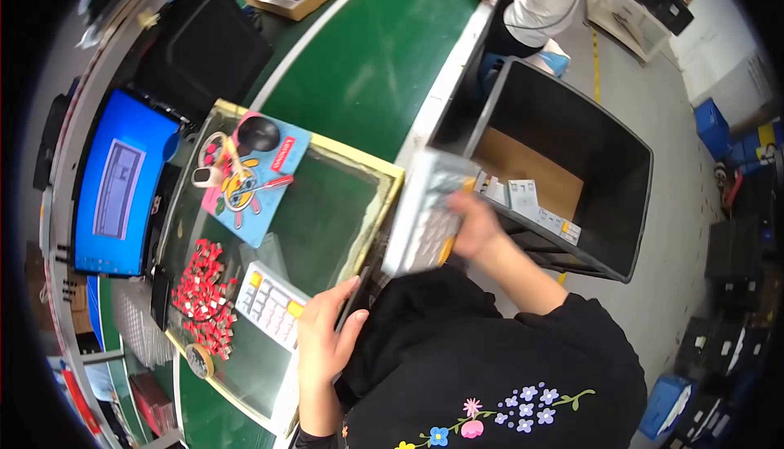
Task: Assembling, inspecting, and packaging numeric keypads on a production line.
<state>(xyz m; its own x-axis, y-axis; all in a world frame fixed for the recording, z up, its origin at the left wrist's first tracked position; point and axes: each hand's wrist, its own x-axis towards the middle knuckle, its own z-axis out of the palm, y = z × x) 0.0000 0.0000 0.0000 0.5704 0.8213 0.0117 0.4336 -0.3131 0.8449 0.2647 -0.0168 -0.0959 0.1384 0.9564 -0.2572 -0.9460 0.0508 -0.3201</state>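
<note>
My right hand [475, 224] grips a white and grey keyboard [420, 220] with orange keys, held over the gap between the table and a black bin. Motion blurs both the hand and this keyboard. My left hand [325, 335] lies at the table's near edge with fingers stretched and thumb apart. It rests over the end of a second white keyboard [269, 306] with orange and grey keys, hiding part of it. Beside that keyboard lies a heap of small red pieces with metal ends [204, 294].
The black bin [604, 147] holds cardboard and several keyboards [531, 204]. A colourful mouse pad [265, 188] bears a black mouse [258, 133]. A monitor [122, 188] stands left; a tape roll [198, 360] lies near the table edge. Another person [543, 0] sits beyond, by the green conveyor [359, 49].
</note>
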